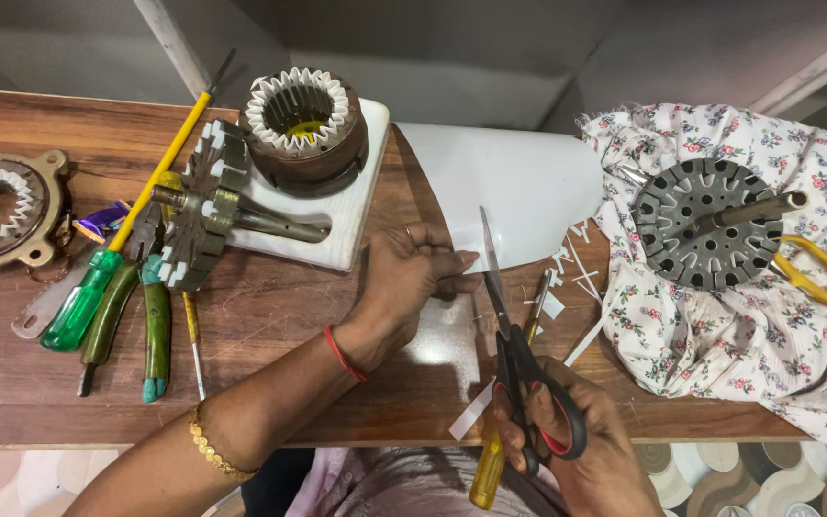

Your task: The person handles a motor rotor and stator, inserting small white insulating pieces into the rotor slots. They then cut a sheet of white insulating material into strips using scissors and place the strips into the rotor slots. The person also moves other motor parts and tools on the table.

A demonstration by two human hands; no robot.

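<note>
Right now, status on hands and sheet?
Left hand pins white sheet to table. Right hand holds scissors, blades at sheet edge. Yellow-handled screwdriver beneath scissors.

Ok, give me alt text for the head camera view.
A person's right hand cuts a white sheet with black-handled scissors while the left hand holds it flat on a wooden table. Motor parts, pliers and screwdrivers lie around.

Pliers lie left of the paper sheet — cloth right of it.
</note>
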